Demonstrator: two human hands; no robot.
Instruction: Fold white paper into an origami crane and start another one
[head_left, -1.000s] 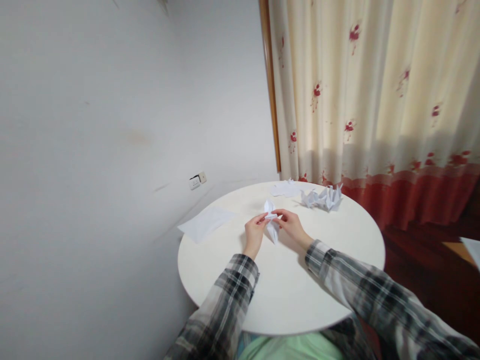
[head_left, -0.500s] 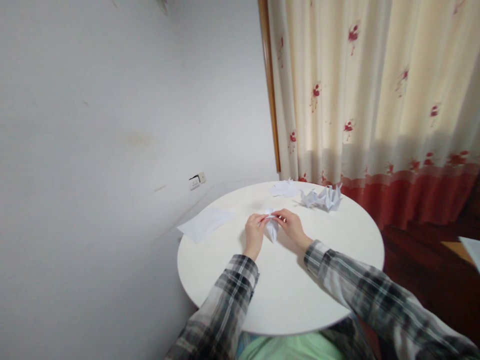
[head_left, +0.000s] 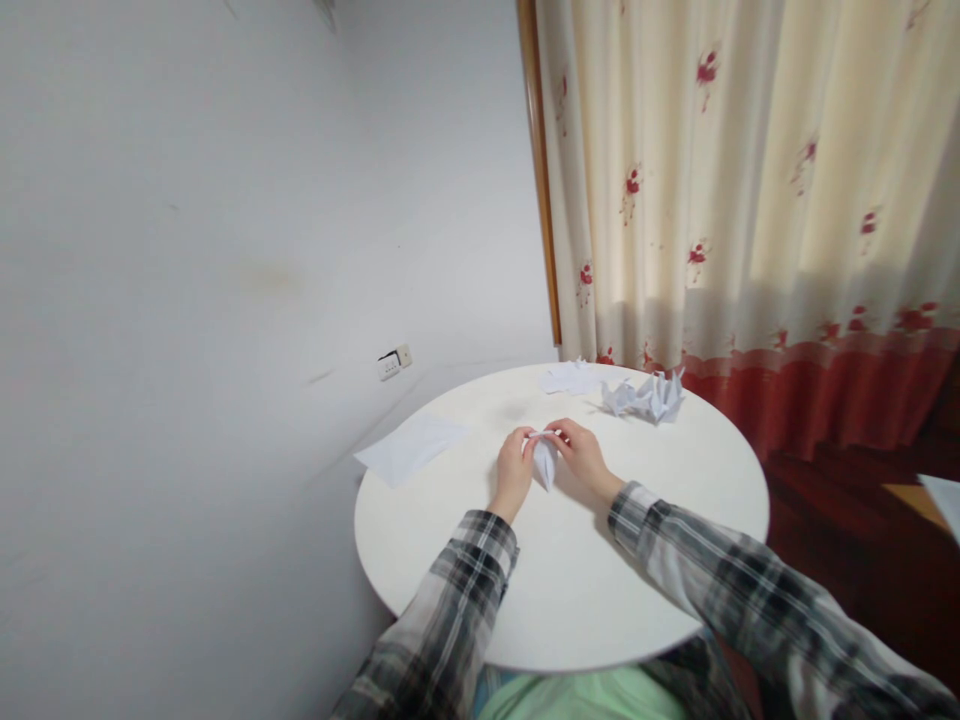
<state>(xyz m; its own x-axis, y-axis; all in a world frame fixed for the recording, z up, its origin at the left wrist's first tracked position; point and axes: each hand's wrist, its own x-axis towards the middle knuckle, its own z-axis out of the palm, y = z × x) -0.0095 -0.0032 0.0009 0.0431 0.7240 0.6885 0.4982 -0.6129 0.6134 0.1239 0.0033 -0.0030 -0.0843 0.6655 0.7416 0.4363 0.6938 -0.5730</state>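
Observation:
Between my hands is a piece of folded white paper (head_left: 546, 463), its pointed end hanging down towards me. My left hand (head_left: 514, 466) pinches the top fold from the left. From the right, my right hand (head_left: 580, 450) grips the same fold with thumb and fingers. The far side of the paper is hidden by my fingers. Beyond my right hand, at the table's far right, stand several folded paper cranes (head_left: 654, 398), close together.
The round white table (head_left: 585, 580) carries flat white paper (head_left: 411, 446) at its left edge and more paper pieces (head_left: 570, 377) at the back. A wall with a socket (head_left: 388, 366) rises on the left; a flowered curtain (head_left: 720, 200) hangs behind.
My left hand has shifted slightly to the right, closer to my right hand. The top fold of the paper sits a little differently between the fingers, and its lower tip is slightly lower.

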